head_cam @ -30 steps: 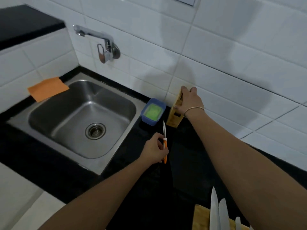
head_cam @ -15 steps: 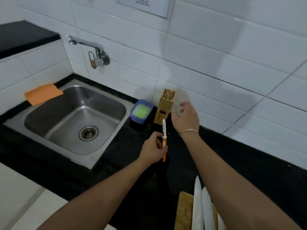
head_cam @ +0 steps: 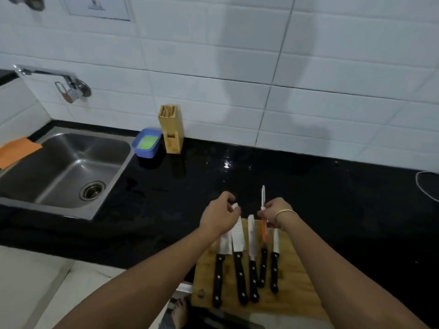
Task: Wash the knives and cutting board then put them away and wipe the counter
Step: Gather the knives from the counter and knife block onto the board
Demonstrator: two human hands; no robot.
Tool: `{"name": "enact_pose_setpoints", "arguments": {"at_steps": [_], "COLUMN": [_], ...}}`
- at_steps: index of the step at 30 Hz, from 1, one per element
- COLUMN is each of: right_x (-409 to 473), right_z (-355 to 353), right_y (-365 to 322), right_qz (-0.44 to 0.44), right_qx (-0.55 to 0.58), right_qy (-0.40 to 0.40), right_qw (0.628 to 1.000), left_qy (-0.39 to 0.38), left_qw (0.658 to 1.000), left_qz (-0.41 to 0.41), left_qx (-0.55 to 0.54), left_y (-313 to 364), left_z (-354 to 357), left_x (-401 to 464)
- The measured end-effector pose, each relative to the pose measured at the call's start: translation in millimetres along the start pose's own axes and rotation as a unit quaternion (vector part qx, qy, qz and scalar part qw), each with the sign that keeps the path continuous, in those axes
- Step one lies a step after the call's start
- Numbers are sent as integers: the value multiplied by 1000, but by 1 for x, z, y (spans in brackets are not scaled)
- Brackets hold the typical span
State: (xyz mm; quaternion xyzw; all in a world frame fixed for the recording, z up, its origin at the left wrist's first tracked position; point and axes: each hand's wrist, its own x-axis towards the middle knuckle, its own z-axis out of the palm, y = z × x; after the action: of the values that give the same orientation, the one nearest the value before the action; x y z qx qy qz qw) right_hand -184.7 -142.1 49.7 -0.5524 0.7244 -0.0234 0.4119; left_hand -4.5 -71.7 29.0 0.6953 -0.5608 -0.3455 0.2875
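The task looks to be near its beginning. Five black-handled steel knives (head_cam: 247, 260) lie side by side on the wooden cutting board (head_cam: 294, 281), which rests at the near edge of the black stone surface (head_cam: 166, 198). None of them is in the wooden knife block (head_cam: 171, 128), which stands against the white tiled wall beside a small blue tray with a green sponge (head_cam: 146, 143). The steel sink (head_cam: 69, 162) appears dry and holds nothing, and the wall tap (head_cam: 59, 84) is not running.

The right hand (head_cam: 273, 213) pinches a small orange-handled peeler with a white blade (head_cam: 263, 217), upright above the board (its grip is grasping this tool at the middle). The left hand (head_cam: 219, 216) hovers over the knife tips with fingers loosely curled, holding nothing that I can see.

So washing, putting away and wiping seem all still to do; the folded orange cloth (head_cam: 17, 150) lies unused at the sink's far side.

No brand or readable writing is visible; a framed picture on the wall is too blurred.
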Motion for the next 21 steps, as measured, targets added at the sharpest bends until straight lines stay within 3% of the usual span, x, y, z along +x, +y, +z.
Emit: {"name": "enact_pose_setpoints", "arguments": {"at_steps": [6, 9, 12, 14, 18, 21], "right_x": [-22, -38, -40, -41, -43, -43], "right_z": [3, 2, 4, 7, 8, 7], "right_y": [70, 76, 81, 85, 93, 100], "right_qz": [53, 71, 82, 83, 85, 105], "right_qx": [-77, -71, -66, -54, -32, 2], "right_qy": [-24, -44, -58, -69, -79, -105], "right_qw": [995, 994, 993, 993, 993, 989], "left_qy": [82, -2, -67, -78, -55, -33], "left_qw": [977, 945, 913, 908, 907, 896], "left_qz": [-109, -230, -298, -329, -416, -439], "left_qx": [166, 234, 270, 248, 26, -52], "left_y": [-35, -42, -50, -54, -50, -47], "left_z": [-1, -5, -2, -1, -1, -3], "left_x": [-57, -76, -91, -93, -92, -96]}}
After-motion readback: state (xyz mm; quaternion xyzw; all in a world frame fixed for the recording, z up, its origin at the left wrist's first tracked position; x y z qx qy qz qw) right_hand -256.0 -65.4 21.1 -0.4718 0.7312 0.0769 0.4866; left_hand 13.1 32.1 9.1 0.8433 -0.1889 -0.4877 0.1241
